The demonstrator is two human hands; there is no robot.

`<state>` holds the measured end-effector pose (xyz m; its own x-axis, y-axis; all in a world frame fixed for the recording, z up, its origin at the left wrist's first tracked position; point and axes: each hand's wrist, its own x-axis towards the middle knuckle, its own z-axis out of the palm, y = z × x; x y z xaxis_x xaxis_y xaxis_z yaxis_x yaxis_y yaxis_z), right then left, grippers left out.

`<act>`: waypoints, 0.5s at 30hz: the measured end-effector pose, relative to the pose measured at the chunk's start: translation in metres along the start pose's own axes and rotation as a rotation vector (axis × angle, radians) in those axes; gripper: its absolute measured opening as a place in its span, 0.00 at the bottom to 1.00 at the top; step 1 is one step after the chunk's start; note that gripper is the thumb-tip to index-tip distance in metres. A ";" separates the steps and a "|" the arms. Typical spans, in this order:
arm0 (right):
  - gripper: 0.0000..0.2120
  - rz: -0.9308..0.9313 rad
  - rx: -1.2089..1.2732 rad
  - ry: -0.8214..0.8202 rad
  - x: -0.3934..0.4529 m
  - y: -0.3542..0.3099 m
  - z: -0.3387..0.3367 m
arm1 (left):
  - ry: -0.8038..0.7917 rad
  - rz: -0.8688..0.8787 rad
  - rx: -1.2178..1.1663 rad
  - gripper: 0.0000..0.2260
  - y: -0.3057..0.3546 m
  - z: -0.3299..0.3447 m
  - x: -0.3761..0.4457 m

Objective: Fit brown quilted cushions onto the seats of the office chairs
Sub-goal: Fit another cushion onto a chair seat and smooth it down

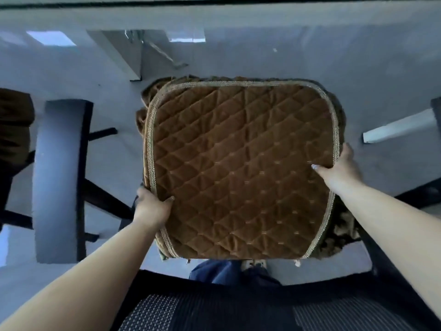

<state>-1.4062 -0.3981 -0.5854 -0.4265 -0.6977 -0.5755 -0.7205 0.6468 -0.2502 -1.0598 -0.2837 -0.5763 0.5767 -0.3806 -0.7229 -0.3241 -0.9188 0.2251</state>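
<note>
Brown quilted cushion [241, 168] lies spread over the office chair seat; left hand [152, 206] and right hand [338, 168] each close a grip on its opposite braided edges.

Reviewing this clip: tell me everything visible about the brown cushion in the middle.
The brown quilted cushion is roughly square with rounded corners, velvety-looking, diamond-stitched with small pale dots, edged in tan braid with a ruffled skirt below. It lies flat, face up, seemingly on a chair seat. The left hand grips its near-left edge; the right hand grips its right edge.
</note>
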 end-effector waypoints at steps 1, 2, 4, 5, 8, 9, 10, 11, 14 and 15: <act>0.41 -0.001 -0.004 0.001 0.002 0.001 0.002 | -0.001 0.001 0.015 0.29 0.000 0.002 0.001; 0.41 -0.004 -0.003 0.006 0.003 0.001 0.003 | -0.004 0.006 0.027 0.29 0.000 0.002 -0.001; 0.40 -0.008 0.000 0.018 0.002 0.002 0.004 | -0.023 0.008 0.040 0.29 -0.002 0.003 -0.003; 0.40 -0.013 0.003 0.028 0.001 0.003 0.005 | -0.029 0.006 0.044 0.29 -0.003 0.002 -0.003; 0.40 -0.032 0.019 0.081 -0.006 0.008 0.007 | -0.045 0.000 0.063 0.29 -0.004 0.001 -0.005; 0.40 -0.041 0.025 0.101 -0.008 0.010 0.008 | -0.051 0.000 0.066 0.29 -0.006 0.002 -0.005; 0.39 -0.046 0.024 0.116 -0.009 0.013 0.009 | -0.059 0.000 0.068 0.29 -0.007 0.003 -0.006; 0.39 -0.048 0.018 0.124 -0.010 0.015 0.010 | -0.065 -0.002 0.065 0.29 -0.007 0.004 -0.006; 0.38 -0.052 0.014 0.120 -0.013 0.022 0.011 | -0.062 -0.015 0.054 0.33 -0.006 0.008 -0.013; 0.38 -0.070 0.005 0.136 -0.013 0.023 0.011 | -0.051 -0.005 0.055 0.36 -0.005 0.008 -0.016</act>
<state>-1.4113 -0.3705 -0.5921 -0.4462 -0.7761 -0.4456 -0.7481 0.5968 -0.2902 -1.0737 -0.2721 -0.5711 0.5403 -0.3689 -0.7563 -0.3627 -0.9131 0.1864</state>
